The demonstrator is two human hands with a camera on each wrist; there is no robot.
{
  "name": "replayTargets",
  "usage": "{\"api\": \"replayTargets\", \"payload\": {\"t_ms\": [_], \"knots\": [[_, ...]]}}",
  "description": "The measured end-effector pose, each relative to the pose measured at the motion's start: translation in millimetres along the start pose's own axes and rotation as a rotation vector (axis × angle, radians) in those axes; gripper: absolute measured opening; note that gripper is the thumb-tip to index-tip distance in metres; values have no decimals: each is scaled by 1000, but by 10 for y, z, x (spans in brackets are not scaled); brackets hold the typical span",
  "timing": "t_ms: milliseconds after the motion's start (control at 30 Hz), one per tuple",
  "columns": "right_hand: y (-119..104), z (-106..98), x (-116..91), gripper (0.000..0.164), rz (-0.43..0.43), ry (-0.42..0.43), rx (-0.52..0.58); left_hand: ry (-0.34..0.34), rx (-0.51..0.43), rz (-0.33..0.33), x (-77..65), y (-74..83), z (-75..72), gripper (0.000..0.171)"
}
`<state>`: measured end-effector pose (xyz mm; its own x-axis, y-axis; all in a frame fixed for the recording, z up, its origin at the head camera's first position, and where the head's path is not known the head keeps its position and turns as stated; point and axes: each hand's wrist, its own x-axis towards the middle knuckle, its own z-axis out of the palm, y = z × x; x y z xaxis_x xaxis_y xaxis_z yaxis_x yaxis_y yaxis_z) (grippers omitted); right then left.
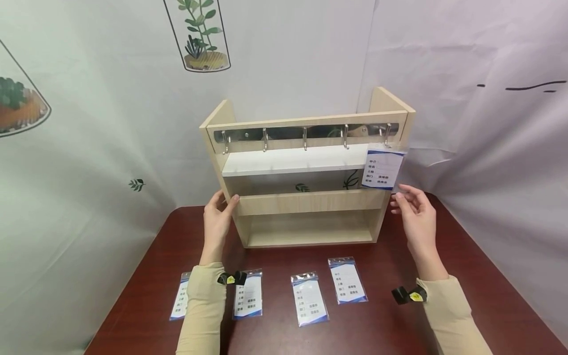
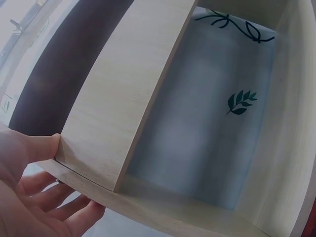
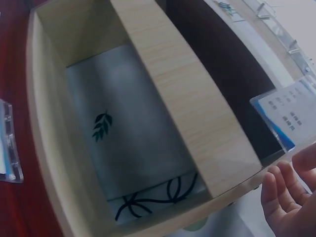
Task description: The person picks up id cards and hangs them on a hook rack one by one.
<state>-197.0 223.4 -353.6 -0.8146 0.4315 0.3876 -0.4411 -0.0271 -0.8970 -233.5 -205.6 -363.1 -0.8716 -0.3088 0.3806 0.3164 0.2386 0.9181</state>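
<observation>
A light wooden shelf rack stands upright on the table, with several metal hooks on a strip along its top. My left hand grips its left side panel, thumb on the front edge and fingers around the outside, as the left wrist view also shows. From the rightmost hook hangs a clear badge holder with a blue-and-white card. My right hand is beside the right side panel, just below that badge, its fingers loosely bent with nothing between them.
Several more badge holders lie on the dark red table in front of the rack; my left forearm partly covers two of them. A white curtain with plant prints hangs behind. Each wrist wears a black strap.
</observation>
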Motion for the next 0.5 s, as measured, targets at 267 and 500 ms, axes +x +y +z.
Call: {"api": "replayTargets", "payload": {"t_ms": [267, 500], "knots": [[151, -50, -76, 22, 17, -61, -89, 23, -5, -8, -1, 0, 17, 51], [284, -105, -145, 28, 13, -143, -243, 23, -4, -8, -12, 11, 18, 52]]}}
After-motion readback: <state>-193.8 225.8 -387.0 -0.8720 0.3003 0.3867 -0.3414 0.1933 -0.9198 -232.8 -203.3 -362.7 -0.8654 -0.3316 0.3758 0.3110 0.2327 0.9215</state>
